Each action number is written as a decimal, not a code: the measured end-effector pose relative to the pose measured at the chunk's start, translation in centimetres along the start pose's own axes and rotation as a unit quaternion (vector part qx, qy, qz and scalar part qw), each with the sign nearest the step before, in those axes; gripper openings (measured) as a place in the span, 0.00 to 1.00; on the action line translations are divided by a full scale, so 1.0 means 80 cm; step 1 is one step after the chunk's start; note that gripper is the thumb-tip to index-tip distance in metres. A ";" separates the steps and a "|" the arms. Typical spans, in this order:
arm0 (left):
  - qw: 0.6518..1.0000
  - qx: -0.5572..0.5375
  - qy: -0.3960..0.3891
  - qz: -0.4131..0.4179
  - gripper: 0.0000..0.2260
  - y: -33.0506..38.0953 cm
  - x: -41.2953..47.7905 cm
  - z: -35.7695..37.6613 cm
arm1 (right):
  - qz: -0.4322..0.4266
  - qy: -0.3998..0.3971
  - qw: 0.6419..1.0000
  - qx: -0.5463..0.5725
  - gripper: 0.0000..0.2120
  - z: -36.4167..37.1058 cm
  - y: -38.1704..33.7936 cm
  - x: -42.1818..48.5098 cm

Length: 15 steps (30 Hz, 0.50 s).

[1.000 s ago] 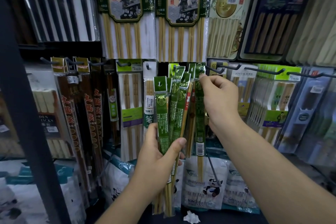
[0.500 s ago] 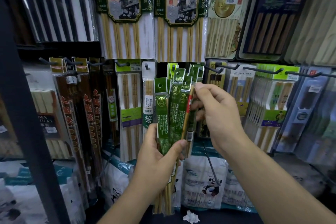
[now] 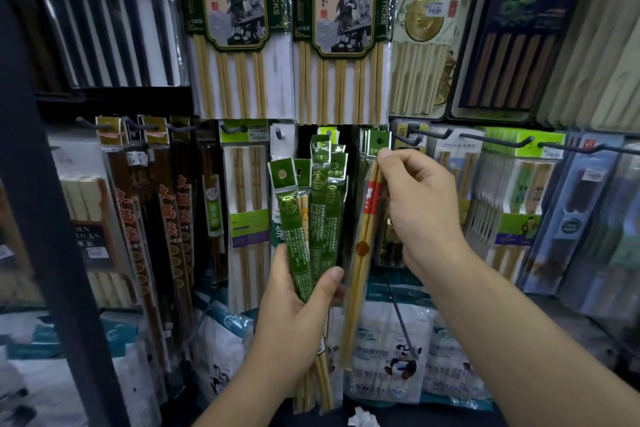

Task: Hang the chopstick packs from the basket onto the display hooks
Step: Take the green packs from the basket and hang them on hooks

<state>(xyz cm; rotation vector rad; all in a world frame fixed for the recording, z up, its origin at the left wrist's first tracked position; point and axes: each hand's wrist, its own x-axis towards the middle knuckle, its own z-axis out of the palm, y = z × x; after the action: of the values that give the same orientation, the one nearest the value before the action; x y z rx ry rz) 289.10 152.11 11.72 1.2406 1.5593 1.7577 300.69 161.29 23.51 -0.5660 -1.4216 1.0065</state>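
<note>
The left hand (image 3: pixel 294 308) is closed around a bundle of green packs (image 3: pixel 320 204). Its thumb lies across their front and the other fingers are curled behind. The packs spread upward like a fan. They are narrow sleeves of shiny green plastic, and pale bamboo sticks come out below the palm.

The right hand (image 3: pixel 419 208) pinches a single pack (image 3: pixel 363 253) near the top, with the fingertips bent on it. This pack is a clear sleeve with two bamboo sticks, a red mark and a green card top with a round hole. It hangs tilted, with the lower end toward the left hand. Its top is just beside a dark metal hook (image 3: pixel 410 138); whether it is on a hook cannot be seen.

Large packs (image 3: pixel 239 28) hang above, and white panda bags (image 3: pixel 398 360) stand below.
</note>
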 end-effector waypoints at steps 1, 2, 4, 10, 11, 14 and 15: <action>1.000 -0.005 0.001 -0.010 0.56 0.002 -0.001 0.001 | 0.002 0.005 1.000 -0.009 0.16 0.001 0.001 0.003; 1.000 -0.011 0.007 -0.014 0.57 0.003 -0.001 0.001 | 0.005 0.009 1.000 -0.017 0.16 0.002 0.001 0.006; 1.000 -0.027 0.009 -0.001 0.53 0.003 -0.001 0.000 | 0.009 0.017 0.999 -0.026 0.17 0.004 0.003 0.011; 0.997 -0.079 -0.001 -0.024 0.54 0.001 -0.001 -0.001 | 0.005 0.030 0.999 -0.035 0.19 0.005 0.007 0.018; 0.997 -0.079 -0.005 -0.025 0.53 0.002 -0.001 -0.001 | 0.003 0.033 0.999 -0.039 0.19 0.005 0.009 0.019; 0.998 -0.063 -0.013 -0.007 0.44 0.001 -0.002 -0.001 | -0.002 0.047 0.997 -0.065 0.17 0.005 0.018 0.024; 0.998 -0.058 -0.014 -0.004 0.42 0.000 -0.001 -0.001 | -0.005 0.050 0.996 -0.077 0.18 0.005 0.021 0.026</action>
<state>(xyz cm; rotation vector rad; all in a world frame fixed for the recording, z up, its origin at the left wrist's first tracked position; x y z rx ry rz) 289.09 151.97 11.70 1.1968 1.4241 1.7904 299.68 163.74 23.26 -0.7128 -1.4185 0.8531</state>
